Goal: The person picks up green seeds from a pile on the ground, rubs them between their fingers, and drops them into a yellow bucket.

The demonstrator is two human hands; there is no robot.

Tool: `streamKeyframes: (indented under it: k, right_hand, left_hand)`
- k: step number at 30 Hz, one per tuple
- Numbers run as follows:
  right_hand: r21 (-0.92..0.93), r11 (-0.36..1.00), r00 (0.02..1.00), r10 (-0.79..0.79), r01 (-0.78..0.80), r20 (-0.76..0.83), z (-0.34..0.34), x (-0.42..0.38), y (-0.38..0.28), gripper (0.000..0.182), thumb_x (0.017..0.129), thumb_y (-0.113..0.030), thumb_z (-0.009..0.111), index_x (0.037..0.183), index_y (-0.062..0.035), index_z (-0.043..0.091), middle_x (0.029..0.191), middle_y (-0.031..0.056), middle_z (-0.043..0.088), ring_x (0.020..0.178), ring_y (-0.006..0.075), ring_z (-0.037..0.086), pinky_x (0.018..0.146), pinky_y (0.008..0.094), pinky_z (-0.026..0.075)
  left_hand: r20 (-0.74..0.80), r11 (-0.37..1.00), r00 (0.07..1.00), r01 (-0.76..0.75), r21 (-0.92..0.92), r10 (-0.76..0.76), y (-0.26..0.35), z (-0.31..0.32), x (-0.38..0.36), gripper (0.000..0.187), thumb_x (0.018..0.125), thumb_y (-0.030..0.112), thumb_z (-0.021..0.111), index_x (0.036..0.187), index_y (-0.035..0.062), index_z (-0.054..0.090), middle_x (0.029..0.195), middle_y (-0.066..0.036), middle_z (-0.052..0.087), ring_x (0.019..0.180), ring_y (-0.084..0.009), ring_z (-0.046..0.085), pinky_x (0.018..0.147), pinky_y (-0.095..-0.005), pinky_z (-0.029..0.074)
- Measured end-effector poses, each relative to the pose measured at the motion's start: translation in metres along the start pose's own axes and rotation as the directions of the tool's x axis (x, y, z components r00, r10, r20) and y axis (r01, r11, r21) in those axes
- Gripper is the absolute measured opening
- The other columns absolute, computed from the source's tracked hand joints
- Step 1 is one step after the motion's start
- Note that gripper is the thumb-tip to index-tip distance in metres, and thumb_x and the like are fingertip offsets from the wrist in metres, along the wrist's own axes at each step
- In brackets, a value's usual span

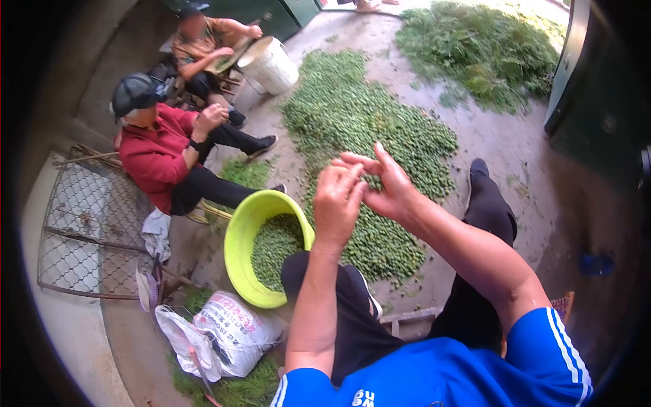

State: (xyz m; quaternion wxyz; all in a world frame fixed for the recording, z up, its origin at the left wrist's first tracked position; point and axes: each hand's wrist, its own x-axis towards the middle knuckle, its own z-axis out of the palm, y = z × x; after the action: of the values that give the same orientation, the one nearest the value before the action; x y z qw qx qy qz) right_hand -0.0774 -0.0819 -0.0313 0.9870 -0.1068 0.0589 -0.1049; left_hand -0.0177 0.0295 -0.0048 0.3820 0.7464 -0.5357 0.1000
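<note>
My left hand [337, 203] is raised in front of me, its fingers bent and pressed together at the tips. Against them rests my right hand [392, 186], thumb and fingers stretched out, palm turned toward the left hand. Whatever lies between the fingertips is too small or hidden to make out. Below both hands spreads a heap of small green pods or fruits [386, 247] on the floor. By my left knee a yellow-green bucket [234, 254] leans tilted, holding more of the same green pieces [277, 247].
A person in a red top [152, 156] sits at the left; another person [196, 51] sits behind, beside a white bucket [271, 66]. Cut greenery [481, 51] is piled near the doorway. A white sack [237, 332] and a wire-mesh frame [95, 224] stand at lower left.
</note>
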Motion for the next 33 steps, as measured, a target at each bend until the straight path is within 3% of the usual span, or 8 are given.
streamKeyframes:
  k: [13,17,19,23,24,26,31,33]
  right_hand:
    - [-0.061,0.998,1.0,-0.02,0.02,-0.011,-0.012,-0.002,0.002,0.065,0.1,-0.048,0.026,0.125,0.0068,0.049,0.125,0.0178,0.053,0.114,0.0264,0.05,0.104,0.0409,0.036]
    - [0.054,0.998,0.992,0.031,-0.038,0.126,-0.022,0.003,-0.003,0.064,0.099,-0.048,0.028,0.127,0.0058,0.048,0.124,0.0176,0.053,0.108,0.0238,0.054,0.079,0.0234,0.051]
    - [0.063,0.998,0.998,0.018,-0.013,-0.066,0.008,-0.01,-0.008,0.065,0.099,-0.049,0.028,0.129,0.0061,0.045,0.127,0.0184,0.051,0.109,0.024,0.054,0.065,0.0157,0.051]
    - [0.144,0.99,0.992,-0.025,0.006,0.127,-0.011,-0.001,-0.017,0.069,0.098,-0.052,0.027,0.129,0.0078,0.042,0.132,0.0233,0.046,0.123,0.0341,0.046,0.082,0.0247,0.053]
    - [0.102,0.988,0.994,-0.112,0.113,-0.021,0.013,-0.007,-0.015,0.071,0.097,-0.053,0.027,0.132,0.0078,0.038,0.134,0.0238,0.043,0.127,0.0358,0.041,0.084,0.0251,0.053]
    - [0.185,0.98,0.99,-0.092,0.072,0.104,0.004,-0.003,-0.021,0.074,0.096,-0.056,0.024,0.136,0.0059,0.032,0.137,0.0237,0.04,0.129,0.0359,0.039,0.085,0.025,0.052]
    - [0.221,0.975,0.985,-0.063,0.026,0.163,-0.005,-0.003,-0.016,0.077,0.095,-0.059,0.021,0.137,0.0056,0.031,0.137,0.0231,0.04,0.129,0.035,0.04,0.076,0.0208,0.051]
    - [0.206,0.978,0.986,-0.072,0.04,0.149,-0.004,-0.003,-0.018,0.078,0.095,-0.059,0.02,0.137,0.0059,0.031,0.137,0.023,0.04,0.128,0.0346,0.041,0.072,0.0195,0.051]
  left_hand:
    - [-0.031,1.0,1.0,0.005,-0.01,-0.005,0.008,0.008,0.001,0.017,0.075,-0.003,0.063,0.092,0.0022,0.06,0.085,-0.008,0.058,0.07,-0.0172,0.059,0.062,-0.0293,0.049]
    - [-0.06,0.944,0.978,0.174,-0.281,-0.198,-0.003,0.009,-0.004,0.014,0.082,0.0,0.061,0.096,0.0033,0.059,0.086,-0.003,0.058,0.072,-0.0103,0.058,0.062,-0.0255,0.048]
    - [0.165,0.29,0.884,0.313,-0.904,-0.438,-0.012,0.004,-0.003,0.016,0.085,0.002,0.058,0.101,0.0036,0.057,0.086,-0.004,0.059,0.074,-0.0116,0.058,0.063,-0.0236,0.047]
    - [0.381,-0.207,0.761,0.32,-0.924,-0.526,-0.011,-0.012,0.002,0.019,0.092,0.012,0.049,0.11,0.0056,0.053,0.087,-0.005,0.06,0.073,-0.0138,0.056,0.062,-0.0252,0.047]
    - [0.387,-0.211,0.755,0.324,-0.922,-0.529,-0.014,-0.013,0.003,0.019,0.092,0.012,0.049,0.11,0.0056,0.053,0.087,-0.005,0.06,0.073,-0.0138,0.056,0.062,-0.0252,0.047]
    - [0.365,-0.145,0.821,0.336,-0.931,-0.439,-0.018,-0.009,-0.001,0.018,0.092,0.014,0.05,0.109,0.0073,0.053,0.083,-0.004,0.058,0.067,-0.0121,0.052,0.055,-0.0238,0.043]
    - [0.182,0.37,0.883,0.358,-0.857,-0.431,-0.016,0.004,-0.005,0.015,0.092,0.015,0.06,0.101,0.0043,0.063,0.063,0.006,0.047,0.047,-0.001,0.033,0.04,-0.0187,0.021]
    - [0.177,0.425,0.862,0.401,-0.811,-0.476,-0.011,0.007,-0.005,0.016,0.09,0.013,0.063,0.101,0.0024,0.065,0.067,0.005,0.052,0.053,-0.0012,0.04,0.046,-0.0172,0.03]
